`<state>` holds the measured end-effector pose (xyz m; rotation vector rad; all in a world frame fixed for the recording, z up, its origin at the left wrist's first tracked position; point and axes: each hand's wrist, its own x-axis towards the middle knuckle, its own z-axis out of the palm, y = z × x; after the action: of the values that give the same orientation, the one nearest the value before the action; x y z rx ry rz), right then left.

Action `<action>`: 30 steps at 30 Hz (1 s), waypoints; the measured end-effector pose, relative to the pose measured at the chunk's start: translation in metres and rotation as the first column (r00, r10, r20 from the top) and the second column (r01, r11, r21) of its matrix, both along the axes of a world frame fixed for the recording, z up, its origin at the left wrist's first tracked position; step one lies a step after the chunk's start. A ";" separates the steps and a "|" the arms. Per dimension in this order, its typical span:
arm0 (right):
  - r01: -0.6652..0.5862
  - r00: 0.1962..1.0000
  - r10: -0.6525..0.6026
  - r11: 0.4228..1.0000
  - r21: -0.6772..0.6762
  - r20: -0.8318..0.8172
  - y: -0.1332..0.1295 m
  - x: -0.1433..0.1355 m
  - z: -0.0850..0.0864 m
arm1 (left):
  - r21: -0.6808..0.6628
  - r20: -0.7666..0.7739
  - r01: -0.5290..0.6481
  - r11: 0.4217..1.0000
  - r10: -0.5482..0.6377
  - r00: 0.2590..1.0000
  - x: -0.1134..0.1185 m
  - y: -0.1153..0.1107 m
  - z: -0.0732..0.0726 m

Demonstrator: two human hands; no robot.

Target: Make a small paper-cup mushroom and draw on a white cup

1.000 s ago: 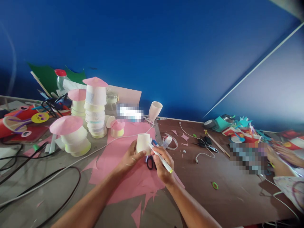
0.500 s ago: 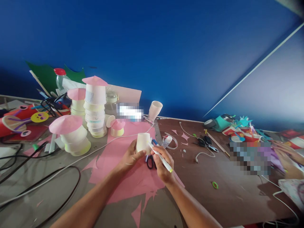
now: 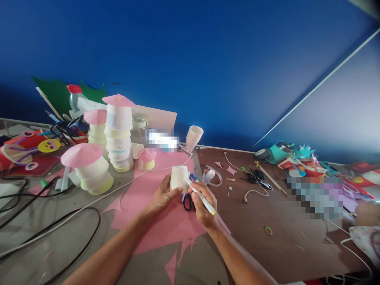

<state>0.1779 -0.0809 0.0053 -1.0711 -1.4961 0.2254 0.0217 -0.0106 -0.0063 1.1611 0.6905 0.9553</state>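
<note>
A white paper cup [image 3: 178,177] is upside down in my left hand [image 3: 164,195], whose fingers wrap its left side with the thumb across the lower front. My right hand [image 3: 205,206] grips a white marker [image 3: 204,199] with a yellow-green end, its tip against or very near the cup's right side. Beneath both hands lies a large sheet of pink paper [image 3: 145,225]. Black-handled scissors [image 3: 187,202] rest on it, partly hidden by my right hand. A white cap-like cylinder [image 3: 210,175] stands just beyond that hand.
Stacked cup towers with pink cone roofs [image 3: 118,118] stand at the left, near black cables [image 3: 96,225]. A white cup [image 3: 194,136] leans by the blue wall. Keys [image 3: 259,176], a green ring [image 3: 268,230] and red cups [image 3: 289,163] lie rightward. Another person's sleeve [image 3: 366,239] shows at the right edge.
My hands, the cup and the marker hold almost the same position. At the far right, the other person's hands have shifted toward the picture's edge.
</note>
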 end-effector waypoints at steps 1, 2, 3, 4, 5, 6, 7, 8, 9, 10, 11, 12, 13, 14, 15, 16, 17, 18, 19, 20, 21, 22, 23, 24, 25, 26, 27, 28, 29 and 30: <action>0.002 1.000 -0.002 1.000 -0.002 -0.001 0.000 0.000 0.000 | -0.001 0.000 0.002 1.000 -0.002 1.000 0.000 0.000 0.000; 0.002 1.000 -0.002 1.000 -0.004 -0.001 0.000 0.000 0.001 | -0.002 0.002 0.003 1.000 -0.003 1.000 0.000 0.000 0.000; 0.002 1.000 -0.002 1.000 -0.006 -0.002 0.000 0.000 0.001 | -0.003 0.005 0.003 1.000 -0.003 1.000 0.000 0.000 0.000; 0.002 1.000 -0.002 1.000 -0.007 -0.004 0.000 0.000 0.001 | -0.003 0.007 0.003 1.000 -0.003 1.000 0.000 0.000 0.000; 0.001 1.000 -0.001 1.000 -0.009 -0.005 0.000 0.000 0.001 | -0.003 0.008 0.002 1.000 -0.002 1.000 0.000 0.000 0.000; 0.000 1.000 0.000 1.000 -0.009 -0.004 -0.001 0.000 0.001 | -0.003 0.007 0.000 1.000 0.000 1.000 0.000 0.000 0.000; -0.001 1.000 0.001 1.000 -0.007 -0.003 -0.001 0.000 0.001 | -0.004 0.004 -0.002 1.000 0.002 1.000 0.000 0.000 0.000; -0.001 1.000 0.001 1.000 -0.003 -0.003 -0.001 0.000 0.001 | -0.005 0.000 0.000 1.000 0.000 1.000 0.000 0.000 0.000; -0.003 1.000 0.003 1.000 -0.001 -0.003 -0.001 0.000 0.002 | -0.007 -0.003 0.000 1.000 0.000 1.000 0.000 0.000 -0.001; -0.006 1.000 0.006 1.000 0.001 -0.002 -0.001 0.000 0.002 | -0.009 -0.006 -0.001 1.000 0.001 1.000 -0.001 0.000 -0.001; -0.009 1.000 0.009 1.000 0.004 -0.001 -0.001 0.000 0.002 | -0.010 -0.007 -0.001 1.000 0.001 1.000 -0.001 0.000 -0.001; -0.010 1.000 0.010 1.000 0.007 0.000 -0.001 0.000 0.002 | -0.011 -0.008 -0.002 1.000 0.002 1.000 -0.001 -0.001 -0.001; -0.009 1.000 0.009 1.000 0.008 0.000 0.000 0.000 0.003 | -0.012 -0.007 -0.004 1.000 0.004 1.000 -0.001 -0.001 -0.001; -0.006 1.000 0.006 1.000 0.009 0.001 0.000 -0.001 0.003 | -0.012 -0.005 -0.005 1.000 0.005 1.000 -0.001 -0.001 -0.001; -0.002 1.000 0.002 1.000 0.010 -0.001 0.000 -0.001 0.003 | -0.012 -0.003 -0.003 1.000 0.003 1.000 -0.001 -0.001 -0.002; 0.001 1.000 -0.001 1.000 0.011 -0.002 0.000 -0.001 0.003 | -0.013 -0.001 -0.002 1.000 0.002 1.000 -0.001 -0.001 -0.002; 0.003 1.000 -0.003 1.000 0.011 -0.004 0.000 -0.001 0.003 | -0.014 0.001 -0.003 1.000 0.003 1.000 -0.001 -0.001 -0.002; 0.003 1.000 -0.003 1.000 0.011 -0.006 0.000 -0.001 0.003 | -0.016 0.001 -0.003 1.000 0.003 1.000 -0.001 -0.001 -0.002; 0.001 1.000 -0.001 1.000 0.011 -0.005 0.000 -0.001 0.003 | -0.017 0.000 -0.005 1.000 0.005 1.000 -0.001 -0.001 -0.002; -0.002 1.000 0.002 1.000 0.012 -0.005 0.000 0.000 0.002 | -0.017 -0.002 -0.007 1.000 0.007 1.000 -0.001 -0.001 -0.001; -0.003 1.000 0.004 1.000 0.012 -0.005 0.000 0.000 0.002 | -0.014 -0.002 -0.011 1.000 0.011 1.000 -0.001 0.000 -0.001; -0.004 1.000 0.004 1.000 0.011 -0.004 0.000 0.000 0.002 | -0.010 -0.001 -0.011 1.000 0.011 1.000 -0.001 0.000 -0.001; -0.002 1.000 0.002 1.000 0.011 -0.005 0.000 0.000 0.002 | -0.006 -0.001 -0.009 1.000 0.009 1.000 -0.001 0.000 -0.001; 0.000 1.000 0.000 1.000 0.011 -0.005 0.000 0.000 0.002 | -0.003 -0.001 -0.007 1.000 0.007 1.000 -0.001 0.000 -0.001; 0.002 1.000 -0.002 1.000 0.011 -0.005 0.000 0.000 0.002 | -0.001 -0.002 -0.006 1.000 0.006 1.000 -0.001 0.000 -0.001; 0.003 1.000 -0.003 1.000 0.012 -0.004 0.000 0.000 0.002 | 0.001 -0.004 -0.003 1.000 0.003 1.000 -0.001 -0.001 -0.001; 0.002 1.000 -0.002 1.000 0.010 0.000 0.000 -0.001 0.002 | 0.001 -0.008 -0.001 1.000 0.001 1.000 -0.001 -0.001 0.000; 0.001 1.000 -0.001 1.000 0.009 0.002 -0.001 -0.001 0.002 | 0.001 -0.011 0.000 1.000 0.000 1.000 -0.001 -0.001 0.000; 0.000 1.000 0.000 1.000 0.004 0.005 -0.001 -0.001 0.002 | 0.000 -0.013 -0.001 1.000 0.001 1.000 -0.001 -0.001 0.000; -0.001 1.000 0.001 1.000 0.000 0.007 -0.001 -0.001 0.003 | -0.003 -0.015 -0.002 1.000 0.002 1.000 -0.001 -0.001 0.001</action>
<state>0.1771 -0.0814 0.0079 -1.0727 -1.5030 0.2225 0.0205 -0.0120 -0.0054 1.1663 0.7049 0.9480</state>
